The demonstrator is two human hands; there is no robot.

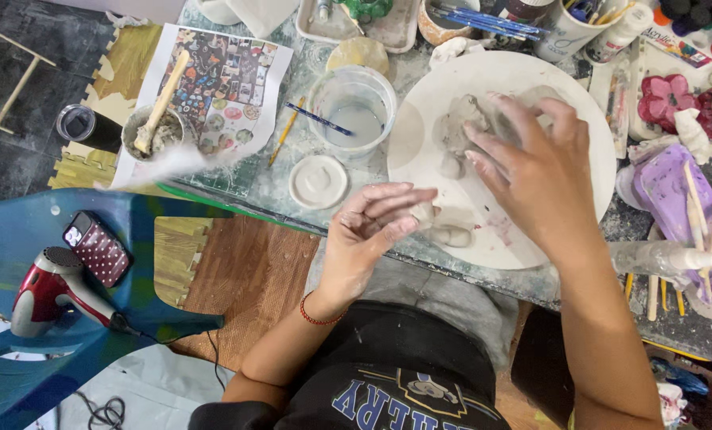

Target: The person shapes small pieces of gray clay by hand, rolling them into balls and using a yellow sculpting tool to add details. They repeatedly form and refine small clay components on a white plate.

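Pinching a small clay lump (424, 213) in our curled left hand (369, 231), we spread our empty right hand (531, 171) over the unfinished clay figure (461, 131) (still rough) mid round board (420, 95); loose pieces (450, 236) wait unattached near its front edge.

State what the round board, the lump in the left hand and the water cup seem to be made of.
Round board: probably plaster or wood, matte white with clay smears. Lump in the left hand: soft grey clay, dull surface. Water cup: clear plastic, see-through walls.
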